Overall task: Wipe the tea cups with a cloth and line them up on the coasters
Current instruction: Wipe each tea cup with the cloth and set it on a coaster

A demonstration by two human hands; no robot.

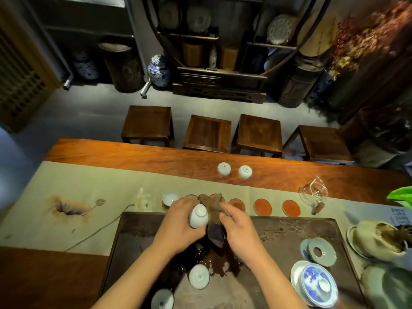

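Note:
My left hand (178,221) grips a small white tea cup (198,216), bottom up, above the far edge of the dark tea tray (278,228). My right hand (236,228) holds a brown cloth (214,202) against the cup. One white cup (169,198) stands upright on the leftmost coaster. Three bare red coasters (263,206) lie in a row to the right; others are hidden under the cloth. Two upturned cups (199,276) sit on the wet tray near me. Two more upturned cups (224,168) stand on the wooden table beyond the runner.
A blue-and-white lidded gaiwan (317,284) and a pale ring-shaped saucer (321,252) sit at the tray's right. A glass pitcher (312,194) stands right of the coasters. Several wooden stools (208,132) line the table's far side. A cord (100,228) crosses the runner.

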